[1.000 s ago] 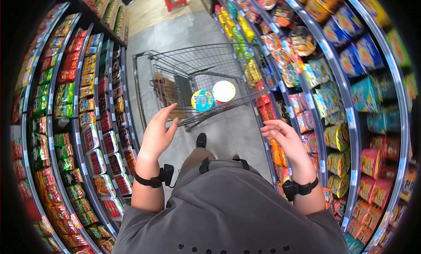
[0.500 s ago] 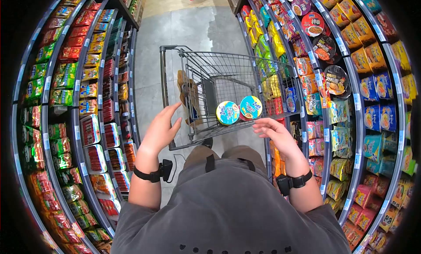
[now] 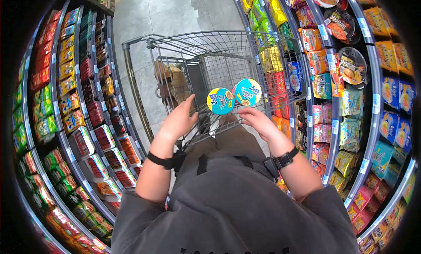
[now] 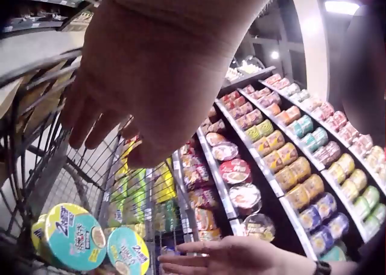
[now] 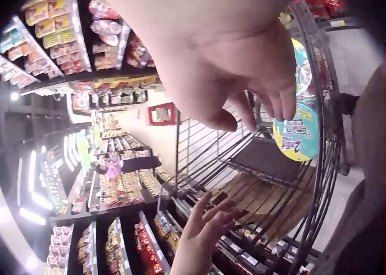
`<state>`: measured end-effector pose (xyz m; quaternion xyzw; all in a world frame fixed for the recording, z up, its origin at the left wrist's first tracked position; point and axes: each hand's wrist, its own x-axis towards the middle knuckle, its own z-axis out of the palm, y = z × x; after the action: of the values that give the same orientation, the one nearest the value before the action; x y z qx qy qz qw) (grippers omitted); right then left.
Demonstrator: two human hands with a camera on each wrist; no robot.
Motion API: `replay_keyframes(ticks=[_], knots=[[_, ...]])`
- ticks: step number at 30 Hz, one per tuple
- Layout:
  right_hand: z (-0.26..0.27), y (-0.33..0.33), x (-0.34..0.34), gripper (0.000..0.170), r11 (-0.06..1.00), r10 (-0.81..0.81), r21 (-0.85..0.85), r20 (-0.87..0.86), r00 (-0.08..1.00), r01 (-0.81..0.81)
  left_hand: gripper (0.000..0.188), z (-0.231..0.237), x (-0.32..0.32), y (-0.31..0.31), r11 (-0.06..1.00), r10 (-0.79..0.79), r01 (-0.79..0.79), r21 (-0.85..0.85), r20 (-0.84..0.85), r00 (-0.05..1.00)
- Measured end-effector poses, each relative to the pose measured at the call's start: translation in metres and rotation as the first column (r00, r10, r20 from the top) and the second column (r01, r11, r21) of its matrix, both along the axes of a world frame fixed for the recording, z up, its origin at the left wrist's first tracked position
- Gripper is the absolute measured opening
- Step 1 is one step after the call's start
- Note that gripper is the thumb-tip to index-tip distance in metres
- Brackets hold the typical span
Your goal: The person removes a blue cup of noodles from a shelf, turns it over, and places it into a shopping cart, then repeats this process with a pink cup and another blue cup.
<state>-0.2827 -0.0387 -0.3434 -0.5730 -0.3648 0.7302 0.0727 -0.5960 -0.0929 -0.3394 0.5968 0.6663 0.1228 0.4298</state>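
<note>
Two round tubs with teal and yellow lids, the left one [image 3: 220,101] and the right one [image 3: 247,92], lie side by side in a wire shopping cart [image 3: 228,63]. My left hand [image 3: 179,120] is held over the cart's near left side, fingers extended and holding nothing. Just below the right tub in the head view is my right hand [image 3: 259,123], fingers loosely bent and empty; whether it touches the cart cannot be told. In the left wrist view the tubs [image 4: 75,237] stand below my left hand [image 4: 148,76].
Shelves of packaged food line both sides, with red packs [image 3: 40,69] at left and bowl noodles [image 3: 352,66] at right. A brown item [image 3: 179,85] shows at the cart's left end. Grey tiled floor [image 3: 162,12] lies beyond the cart. A person [image 5: 129,164] stands far off.
The cart has come nearer the body, and the tubs now sit between my hands. Both hands have moved closer together. The shelves have shifted in the head view.
</note>
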Motion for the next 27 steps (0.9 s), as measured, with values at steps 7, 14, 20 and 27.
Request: replay_keyframes(ticks=[7,14,20,27], knots=[[-0.107,0.034,-0.014,0.041,0.912,-0.153,-0.380,0.042,0.987,0.158,0.071,-0.108,0.035,0.052,0.979,0.060,-0.046,-0.197,0.069,0.996],[-0.154,0.027,-0.026,0.049,0.831,-0.213,-0.507,0.092,0.973,0.230,0.065,-0.186,0.061,0.061,0.947,0.104,-0.099,-0.305,-0.002,0.995],[-0.168,0.033,-0.027,0.049,0.867,-0.017,-0.494,0.100,0.995,0.064,0.050,-0.188,0.063,0.070,0.910,0.153,-0.133,-0.394,0.019,0.988],[-0.148,0.044,-0.023,0.056,0.894,0.238,-0.401,0.045,0.970,-0.200,0.048,-0.146,0.055,0.082,0.905,0.133,-0.125,-0.407,-0.008,0.991]])
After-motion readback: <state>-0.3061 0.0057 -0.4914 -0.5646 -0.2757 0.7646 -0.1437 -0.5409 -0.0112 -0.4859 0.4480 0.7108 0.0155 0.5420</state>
